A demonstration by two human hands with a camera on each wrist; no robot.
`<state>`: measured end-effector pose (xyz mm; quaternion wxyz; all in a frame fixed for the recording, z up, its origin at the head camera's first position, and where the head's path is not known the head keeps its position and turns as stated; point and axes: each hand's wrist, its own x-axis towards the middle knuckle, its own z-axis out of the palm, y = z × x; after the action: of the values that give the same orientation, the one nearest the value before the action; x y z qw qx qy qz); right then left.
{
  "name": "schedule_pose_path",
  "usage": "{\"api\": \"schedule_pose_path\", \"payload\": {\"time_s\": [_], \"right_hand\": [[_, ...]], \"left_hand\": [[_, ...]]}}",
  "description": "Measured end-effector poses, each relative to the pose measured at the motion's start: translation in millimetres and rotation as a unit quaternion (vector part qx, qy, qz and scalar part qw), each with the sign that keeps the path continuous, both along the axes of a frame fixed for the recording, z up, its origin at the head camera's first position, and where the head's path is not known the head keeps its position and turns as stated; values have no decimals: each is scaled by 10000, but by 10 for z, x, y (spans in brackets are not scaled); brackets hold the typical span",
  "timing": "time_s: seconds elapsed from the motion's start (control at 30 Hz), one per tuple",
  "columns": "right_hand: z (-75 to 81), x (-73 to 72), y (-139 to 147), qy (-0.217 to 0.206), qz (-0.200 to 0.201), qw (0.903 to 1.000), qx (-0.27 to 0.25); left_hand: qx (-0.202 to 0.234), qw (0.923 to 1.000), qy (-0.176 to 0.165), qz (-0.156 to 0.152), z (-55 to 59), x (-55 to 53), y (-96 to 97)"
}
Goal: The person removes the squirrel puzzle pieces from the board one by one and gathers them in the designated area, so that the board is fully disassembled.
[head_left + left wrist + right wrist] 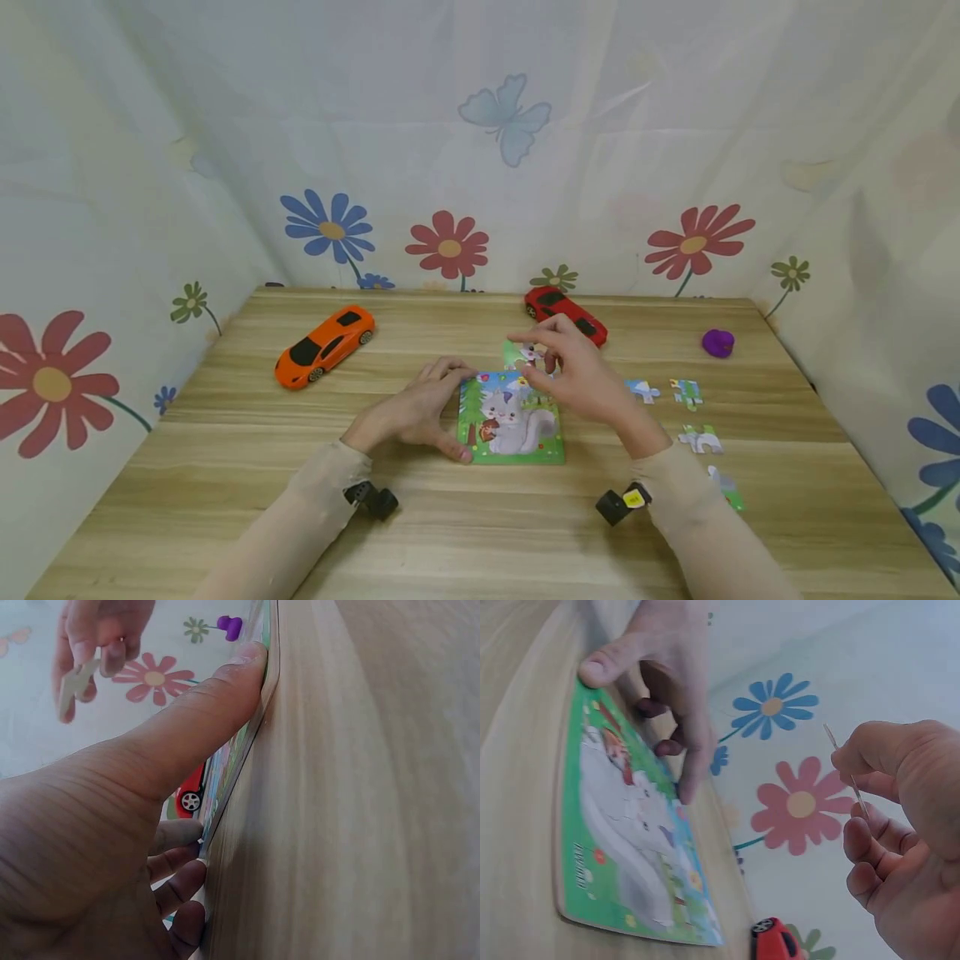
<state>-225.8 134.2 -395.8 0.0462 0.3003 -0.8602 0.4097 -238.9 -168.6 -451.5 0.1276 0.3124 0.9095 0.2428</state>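
Observation:
A square jigsaw puzzle (517, 417) with a grey squirrel on a green ground lies flat on the table. My left hand (423, 408) holds it along its left side, thumb at the near corner and fingertips at the far one. Above the puzzle's far right part, my right hand (581, 375) pinches a puzzle piece (77, 684) between thumb and fingers. The right wrist view shows that piece edge-on, raised off the table. Squirrel-printed puzzle parts (528, 357) show by the right fingertips in the head view.
Several loose puzzle pieces (701, 439) lie to the right. An orange toy car (324, 347) stands at the back left, and a red toy car (588, 325) stands behind the right hand. A small purple object (717, 343) is at the far right. Flower-printed cloth walls surround the table.

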Motion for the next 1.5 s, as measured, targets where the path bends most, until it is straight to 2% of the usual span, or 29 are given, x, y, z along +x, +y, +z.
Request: {"api": "schedule_pose_path", "payload": {"time_s": [0.27, 0.6, 0.93, 1.1, 1.37, 1.5], "right_hand": [[151, 61, 262, -102, -311, 9994, 89], [143, 158, 623, -73, -483, 9983, 310], [-61, 275, 950, -144, -549, 9966, 601], [-202, 293, 1000, -263, -460, 9955, 791], [-425, 382, 1060, -700, -363, 9916, 1022], [-487, 384, 1034, -643, -332, 9914, 1088]], "left_hand": [[-61, 9999, 64, -55, -22, 11, 25], [-36, 10000, -50, 37, 12, 23, 3], [-3, 9999, -100, 103, -1, 19, 9], [-23, 9999, -76, 110, 3, 25, 1], [-39, 10000, -19, 29, 13, 34, 11], [-40, 10000, -45, 64, 30, 40, 5]]}}
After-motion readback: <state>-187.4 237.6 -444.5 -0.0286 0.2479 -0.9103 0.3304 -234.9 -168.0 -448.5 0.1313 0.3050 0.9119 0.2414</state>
